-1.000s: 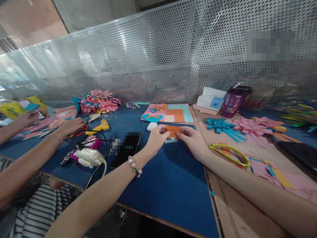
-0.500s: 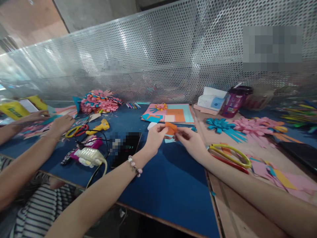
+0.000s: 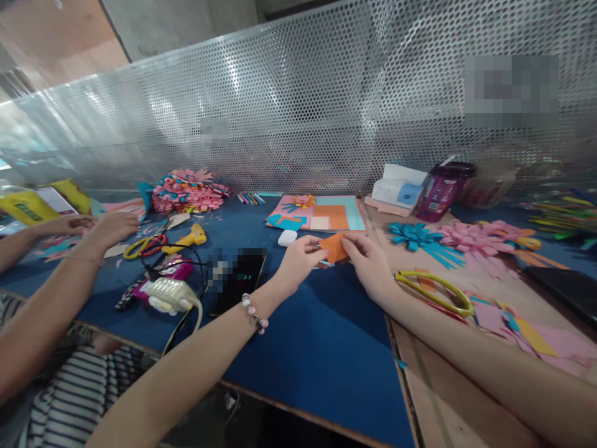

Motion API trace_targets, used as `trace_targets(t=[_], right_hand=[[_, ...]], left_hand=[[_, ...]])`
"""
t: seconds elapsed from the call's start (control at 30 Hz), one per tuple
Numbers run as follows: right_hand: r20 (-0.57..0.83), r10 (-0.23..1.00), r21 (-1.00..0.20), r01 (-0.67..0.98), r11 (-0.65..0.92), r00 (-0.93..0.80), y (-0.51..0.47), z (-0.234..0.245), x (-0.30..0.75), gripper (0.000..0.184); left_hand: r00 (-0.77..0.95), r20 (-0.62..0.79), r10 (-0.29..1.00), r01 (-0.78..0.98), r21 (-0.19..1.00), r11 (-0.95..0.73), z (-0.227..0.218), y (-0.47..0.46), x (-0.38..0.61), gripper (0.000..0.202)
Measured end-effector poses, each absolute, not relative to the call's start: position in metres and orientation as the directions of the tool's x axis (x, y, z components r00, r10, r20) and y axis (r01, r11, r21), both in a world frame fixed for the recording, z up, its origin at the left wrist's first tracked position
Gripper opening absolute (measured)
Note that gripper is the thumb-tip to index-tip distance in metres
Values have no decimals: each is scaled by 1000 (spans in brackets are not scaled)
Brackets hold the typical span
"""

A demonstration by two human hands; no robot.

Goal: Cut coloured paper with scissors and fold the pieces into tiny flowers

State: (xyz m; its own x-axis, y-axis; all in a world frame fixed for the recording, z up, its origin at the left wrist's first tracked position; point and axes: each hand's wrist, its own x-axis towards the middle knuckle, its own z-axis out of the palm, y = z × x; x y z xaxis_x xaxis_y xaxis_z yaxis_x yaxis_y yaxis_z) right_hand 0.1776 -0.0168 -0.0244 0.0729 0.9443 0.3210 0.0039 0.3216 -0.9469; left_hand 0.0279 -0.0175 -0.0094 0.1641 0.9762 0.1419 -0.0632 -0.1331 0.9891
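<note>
A small piece of orange paper (image 3: 334,247) is held just above the blue tabletop (image 3: 321,348). My left hand (image 3: 302,261) pinches its left edge, and my right hand (image 3: 368,260) pinches its right side. A scrap of light blue paper (image 3: 323,264) shows partly beneath the fingers. Close to my left hand lies a white rounded case (image 3: 287,238). Beyond both hands is a stack of coloured paper sheets (image 3: 353,218) with an orange and pink paper flower (image 3: 303,200) on it.
A phone (image 3: 240,280), a glue gun (image 3: 170,294) and scissors (image 3: 144,246) lie to the left. Another person's hands (image 3: 114,231) work with paper there. Blue (image 3: 415,235) and pink paper flowers (image 3: 471,242), yellow-handled scissors (image 3: 436,289) and a purple cup (image 3: 441,193) are at right.
The orange paper has shifted slightly right and shows more of its face. My left hand has moved right, uncovering the white case. The other person's hands have shifted.
</note>
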Motion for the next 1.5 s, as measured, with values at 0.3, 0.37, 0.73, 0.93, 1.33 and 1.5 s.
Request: trace_targets(t=[0.3,0.37,0.73,0.93,1.33,1.5], right_hand=[[382,923,-906,179,383,-42,-19,-25,177,26],[403,914,-889,220,401,-41,-22,-24,177,27],[435,892,-873,184,451,-123,-25,-23,177,37],[463,881,-865,165,473,-96,-23,-24,177,16],[441,897,-895,93,437,27,-25,-17,176,15],[427,904,-902,64,426,0,-25,-17,175,20]], left_hand=[[163,48,985,-28,999,-44,-4,-20,27,14],[174,113,978,39,992,-121,-6,-18,26,16],[128,81,988,-116,991,-66,-4,-15,25,10],[138,50,989,-154,988,-28,0,-16,24,13],[210,322,923,-6,945,-328,-5,-15,23,30],[142,328,934,59,939,-339,-10,-8,22,22]])
